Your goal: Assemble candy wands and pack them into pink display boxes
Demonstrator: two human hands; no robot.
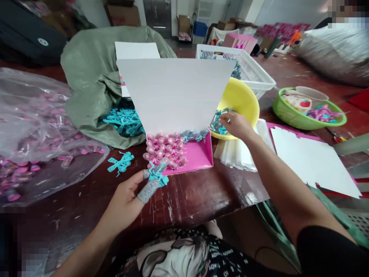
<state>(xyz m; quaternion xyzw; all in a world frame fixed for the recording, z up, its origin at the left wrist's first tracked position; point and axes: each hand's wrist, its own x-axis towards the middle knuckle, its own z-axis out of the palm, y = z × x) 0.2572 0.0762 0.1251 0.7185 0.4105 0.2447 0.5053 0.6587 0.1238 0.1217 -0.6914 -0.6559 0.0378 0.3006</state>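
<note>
My left hand [129, 196], with silvery tape round the thumb and a finger, pinches a teal plastic toy piece [158, 179] with a clear capsule at its top. It is in front of an upright-lidded pink box [198, 156]. Pink capsules [165, 148] fill the box's left side, and blue-teal ones [196, 135] line its back. To the right, my right hand [238, 124] is inside the yellow bowl [245, 98], its bent fingers among small blue-and-clear pieces [220, 125]. What its fingertips grip cannot be made out. Another teal piece [121, 163] lies on the table, left of the box.
Pink pieces lie in a clear plastic bag [54, 115] on the left. Teal parts [123, 119] spill from a grey-green sack [86, 77]. White sheets [311, 161], clear bags [233, 156], a green basin [311, 121] and a white basket [259, 69] are on the right.
</note>
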